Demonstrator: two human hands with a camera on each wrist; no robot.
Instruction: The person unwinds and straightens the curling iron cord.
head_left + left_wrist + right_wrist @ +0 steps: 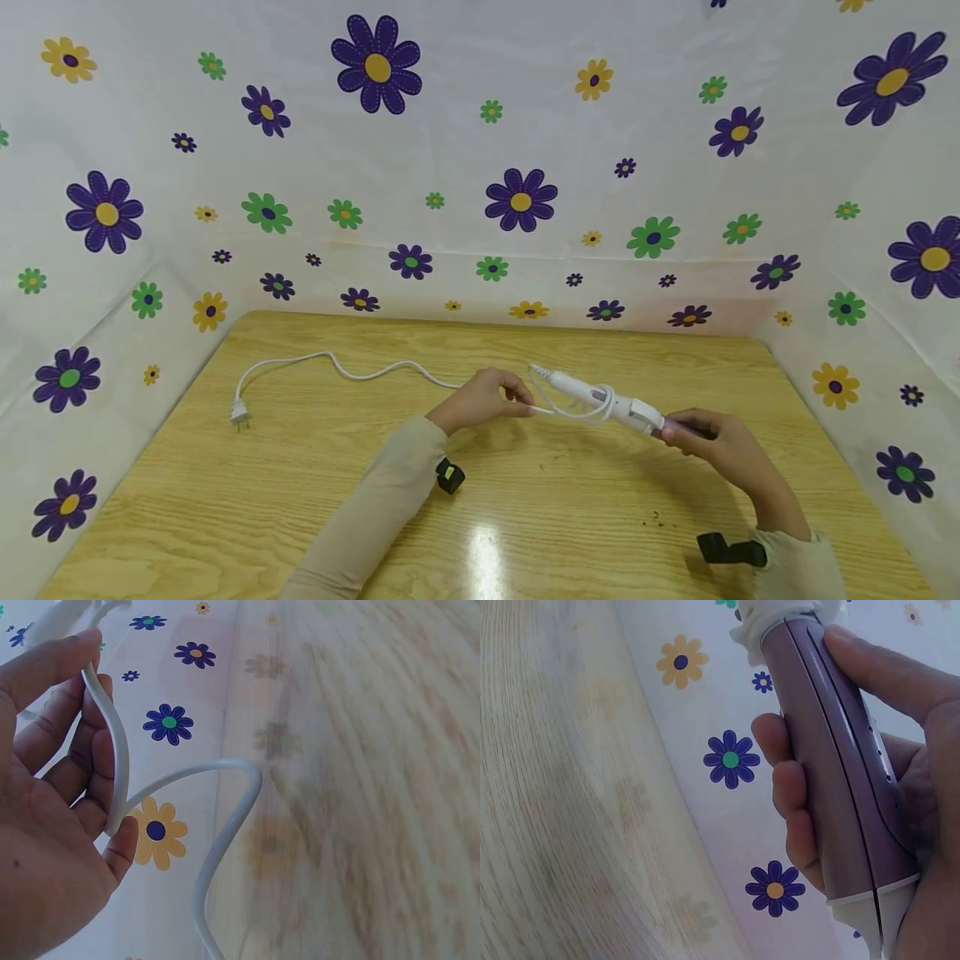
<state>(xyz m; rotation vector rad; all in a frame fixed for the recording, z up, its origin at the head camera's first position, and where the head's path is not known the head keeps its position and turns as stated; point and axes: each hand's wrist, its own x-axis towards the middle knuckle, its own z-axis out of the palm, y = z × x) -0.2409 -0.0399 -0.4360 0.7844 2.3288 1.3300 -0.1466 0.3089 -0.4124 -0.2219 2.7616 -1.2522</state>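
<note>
A white and purple hair straightener [573, 387] is held up at an angle over the right half of the table. My right hand [726, 447] grips its purple barrel [832, 765], thumb on one side and fingers curled round the other. The white power cord [118, 750] passes round the white handle in at least one loop. My left hand [483, 402] pinches that cord between thumb and fingertips, just left of the handle. From there the cord trails left over the table to a two-pin plug [238, 412].
The wood-grain table [300, 500] is bounded at the back and sides by a white flowered cloth [442, 158]. Small dark specks [656, 520] lie on the wood below the right hand. Black camera mounts [450, 476] sit on both wrists.
</note>
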